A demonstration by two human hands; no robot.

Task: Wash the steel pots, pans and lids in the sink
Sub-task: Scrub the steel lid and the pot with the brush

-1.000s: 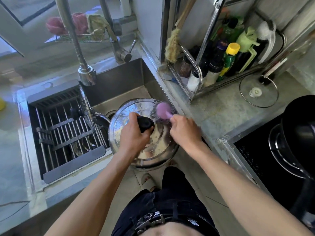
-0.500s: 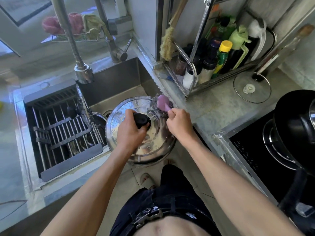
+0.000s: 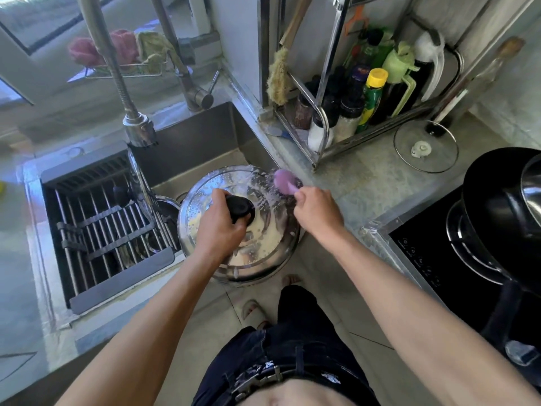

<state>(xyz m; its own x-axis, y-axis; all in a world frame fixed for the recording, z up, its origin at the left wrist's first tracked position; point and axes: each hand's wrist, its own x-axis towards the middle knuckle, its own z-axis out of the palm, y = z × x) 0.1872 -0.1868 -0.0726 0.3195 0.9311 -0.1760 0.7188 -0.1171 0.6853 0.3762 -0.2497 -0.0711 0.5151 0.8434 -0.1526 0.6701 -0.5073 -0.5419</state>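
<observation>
Suds coat the steel lid [image 3: 257, 259], held tilted over the sink [image 3: 205, 136] front edge. Left hand [image 3: 218, 230] grips its black knob [image 3: 240, 208]; right hand [image 3: 317, 210] pinches a pink brush [image 3: 283, 180] against the lid's far rim.

Lid [image 3: 205, 197] silver steel, dotted with droplets, pale yellowish suds; knob [image 3: 241, 208] black. Brush [image 3: 285, 180] purple-pink. Sink [image 3: 202, 142] grey steel; rack [image 3: 96, 227] at left dark grey with silver bars. Far right, bottle [image 3: 371, 98] green, yellow cap. Pot [image 3: 503, 206] at right black. Far left cloths [image 3: 117, 51] pink, olive.
</observation>
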